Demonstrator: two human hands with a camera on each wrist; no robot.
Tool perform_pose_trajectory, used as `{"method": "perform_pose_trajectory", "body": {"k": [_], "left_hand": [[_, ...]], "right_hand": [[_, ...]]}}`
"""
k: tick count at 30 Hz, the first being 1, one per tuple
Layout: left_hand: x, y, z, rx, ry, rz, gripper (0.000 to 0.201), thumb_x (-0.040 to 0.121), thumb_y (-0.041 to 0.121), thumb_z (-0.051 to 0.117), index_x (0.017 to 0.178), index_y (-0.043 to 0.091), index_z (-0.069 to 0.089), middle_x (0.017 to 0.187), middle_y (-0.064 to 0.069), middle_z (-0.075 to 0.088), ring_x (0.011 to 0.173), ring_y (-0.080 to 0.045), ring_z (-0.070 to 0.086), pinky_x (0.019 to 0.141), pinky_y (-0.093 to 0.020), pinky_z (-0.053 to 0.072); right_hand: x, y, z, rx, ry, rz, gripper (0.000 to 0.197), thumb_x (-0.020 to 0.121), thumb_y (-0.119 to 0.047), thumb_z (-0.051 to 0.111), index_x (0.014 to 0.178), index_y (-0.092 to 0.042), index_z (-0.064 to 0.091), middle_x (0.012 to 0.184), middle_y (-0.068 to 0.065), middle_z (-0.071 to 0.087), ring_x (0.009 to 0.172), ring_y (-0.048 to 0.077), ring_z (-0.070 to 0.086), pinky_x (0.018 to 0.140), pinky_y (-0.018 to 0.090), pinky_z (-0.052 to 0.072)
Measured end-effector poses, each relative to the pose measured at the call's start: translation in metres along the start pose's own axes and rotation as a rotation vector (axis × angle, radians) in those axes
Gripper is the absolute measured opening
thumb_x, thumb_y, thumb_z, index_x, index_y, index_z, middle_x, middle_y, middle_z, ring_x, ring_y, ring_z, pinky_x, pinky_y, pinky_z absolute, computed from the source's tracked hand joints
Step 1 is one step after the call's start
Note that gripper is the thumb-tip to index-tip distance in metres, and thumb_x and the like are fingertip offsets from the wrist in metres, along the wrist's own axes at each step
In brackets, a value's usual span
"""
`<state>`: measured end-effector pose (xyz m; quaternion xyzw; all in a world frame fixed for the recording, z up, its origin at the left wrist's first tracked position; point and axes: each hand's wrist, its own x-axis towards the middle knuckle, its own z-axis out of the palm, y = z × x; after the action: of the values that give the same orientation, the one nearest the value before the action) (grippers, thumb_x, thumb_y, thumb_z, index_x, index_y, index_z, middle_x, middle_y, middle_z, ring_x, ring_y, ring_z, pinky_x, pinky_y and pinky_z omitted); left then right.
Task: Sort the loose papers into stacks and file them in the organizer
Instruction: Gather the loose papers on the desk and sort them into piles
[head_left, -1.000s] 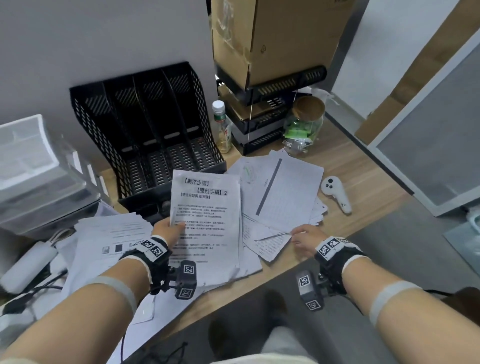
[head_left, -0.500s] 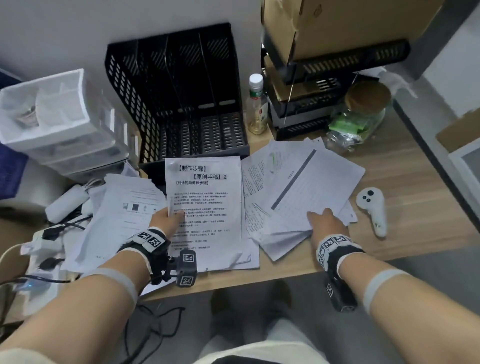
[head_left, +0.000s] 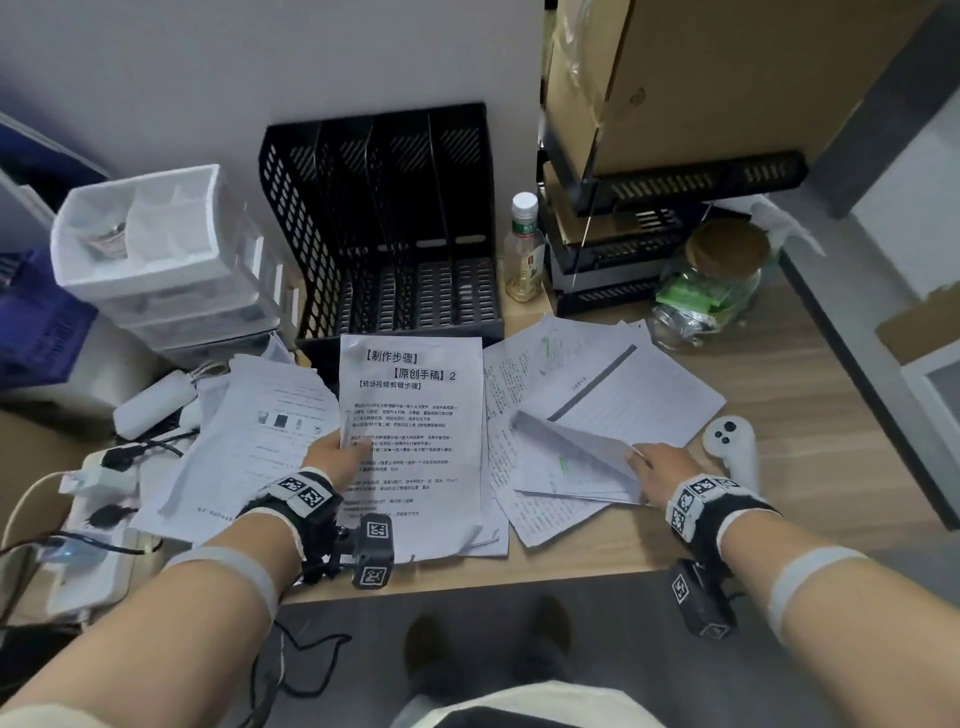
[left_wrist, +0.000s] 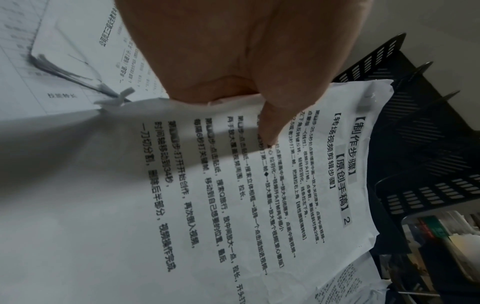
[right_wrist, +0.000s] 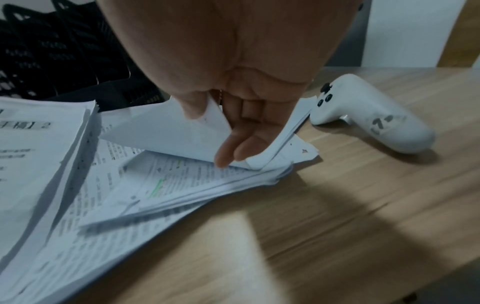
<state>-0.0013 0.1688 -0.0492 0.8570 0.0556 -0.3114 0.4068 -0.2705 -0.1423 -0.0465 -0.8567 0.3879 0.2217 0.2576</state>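
1. Our left hand (head_left: 332, 460) pinches the left edge of the printed stack (head_left: 415, 441), lying just before the black organizer (head_left: 384, 234).
2. Our right hand (head_left: 657, 470) pinches a lifted sheet corner (right_wrist: 182, 131) on the loose papers (head_left: 597, 410).
3. Bare desk (head_left: 810, 415) lies right, beyond a white controller (head_left: 735, 449) beside the papers.

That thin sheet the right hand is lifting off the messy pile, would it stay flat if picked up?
Probably not: the sheet already curls where the right hand pinches its corner, so it looks floppy and light. Pulled quickly, it may drag the loose pile beneath.
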Motion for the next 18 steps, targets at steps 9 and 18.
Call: {"method": "perform_pose_trajectory", "body": {"k": [9, 18], "left_hand": [[0.006, 0.0, -0.015, 0.005, -0.096, 0.064, 0.009, 0.095, 0.021, 0.063, 0.098, 0.015, 0.068, 0.111, -0.017, 0.073, 0.106, -0.04, 0.067, 0.101, -0.058, 0.05], [0.012, 0.001, -0.02, -0.003, -0.109, 0.153, 0.017, 0.09, 0.029, 0.065, 0.101, 0.017, 0.07, 0.113, -0.017, 0.074, 0.107, -0.04, 0.067, 0.101, -0.058, 0.051]], "right_hand": [[-0.018, -0.017, 0.008, 0.228, 0.327, 0.209, 0.021, 0.099, -0.016, 0.04, 0.112, -0.006, 0.053, 0.077, 0.009, 0.071, 0.099, 0.032, 0.064, 0.072, 0.031, 0.041], [-0.032, -0.03, 0.041, 0.094, 0.122, 0.056, 0.034, 0.092, -0.014, 0.05, 0.114, -0.028, 0.071, 0.125, 0.001, 0.067, 0.111, 0.025, 0.063, 0.094, 0.029, 0.05]]}}
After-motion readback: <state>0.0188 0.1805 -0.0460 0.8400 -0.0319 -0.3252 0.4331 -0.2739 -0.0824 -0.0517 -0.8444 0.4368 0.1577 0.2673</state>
